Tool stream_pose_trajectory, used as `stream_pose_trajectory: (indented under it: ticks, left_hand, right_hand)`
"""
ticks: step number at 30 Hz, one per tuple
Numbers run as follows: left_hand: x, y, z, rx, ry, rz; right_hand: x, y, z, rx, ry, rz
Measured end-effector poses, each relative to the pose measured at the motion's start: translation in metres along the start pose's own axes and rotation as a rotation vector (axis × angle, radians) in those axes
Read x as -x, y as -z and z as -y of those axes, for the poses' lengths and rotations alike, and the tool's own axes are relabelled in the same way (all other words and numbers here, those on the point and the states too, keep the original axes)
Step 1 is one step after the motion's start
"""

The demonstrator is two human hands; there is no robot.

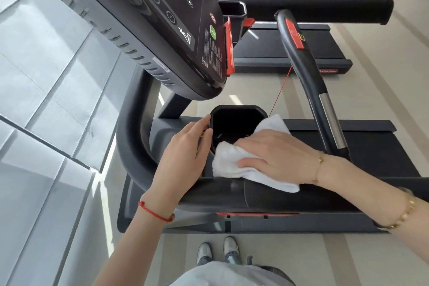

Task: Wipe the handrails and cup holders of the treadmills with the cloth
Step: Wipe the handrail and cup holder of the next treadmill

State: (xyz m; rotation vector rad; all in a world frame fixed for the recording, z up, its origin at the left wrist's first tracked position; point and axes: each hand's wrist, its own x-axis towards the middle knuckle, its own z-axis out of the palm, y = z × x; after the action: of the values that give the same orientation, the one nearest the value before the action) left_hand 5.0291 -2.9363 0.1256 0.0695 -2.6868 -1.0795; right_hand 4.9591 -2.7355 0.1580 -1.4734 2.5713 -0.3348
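Note:
A black cup holder (pixel 234 110) sits below the treadmill console, its dark hollow facing up. My left hand (pixel 185 153) grips the holder's left rim with fingertips on its edge. My right hand (pixel 276 154) lies flat on a folded white cloth (pixel 234 165), pressing it against the holder's near right corner and the black side handrail (pixel 278 195) beneath. A second handrail (pixel 308 76), black with a red tab and a chrome section, rises to the right.
The console (pixel 162 18) with its buttons overhangs the holder at upper left. A red safety cord (pixel 281 90) hangs down to the holder. The running belt (pixel 376 144) lies right. Another treadmill (pixel 290 46) stands behind. My shoes (pixel 218 251) stand on pale floor.

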Motion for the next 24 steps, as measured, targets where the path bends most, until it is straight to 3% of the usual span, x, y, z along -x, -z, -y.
stream_pose_trajectory:
  ticks: [4, 11, 14, 17, 19, 24]
  left_hand:
    - [-0.001, -0.001, 0.001, -0.002, -0.015, -0.013]
    - [0.0, 0.0, -0.001, -0.031, -0.003, -0.01]
    - [0.0, 0.0, -0.002, -0.054, 0.021, -0.009]
    - [-0.002, -0.002, -0.005, -0.106, 0.044, 0.013]
    - [-0.006, -0.004, -0.007, -0.131, 0.065, 0.021]
    - [-0.013, -0.012, -0.011, -0.086, 0.09, -0.007]
  right_hand:
    - [-0.023, -0.009, 0.021, 0.031, -0.096, 0.07]
    - [0.017, -0.004, -0.006, -0.197, -0.008, -0.075]
    - [0.019, 0.004, -0.006, -0.426, -0.179, -0.411]
    - [0.005, 0.016, -0.015, -0.275, -0.272, -0.744]
    - [-0.014, 0.017, -0.025, -0.133, -0.235, -0.688]
    - [-0.06, 0.002, -0.042, 0.083, -0.164, -0.135]
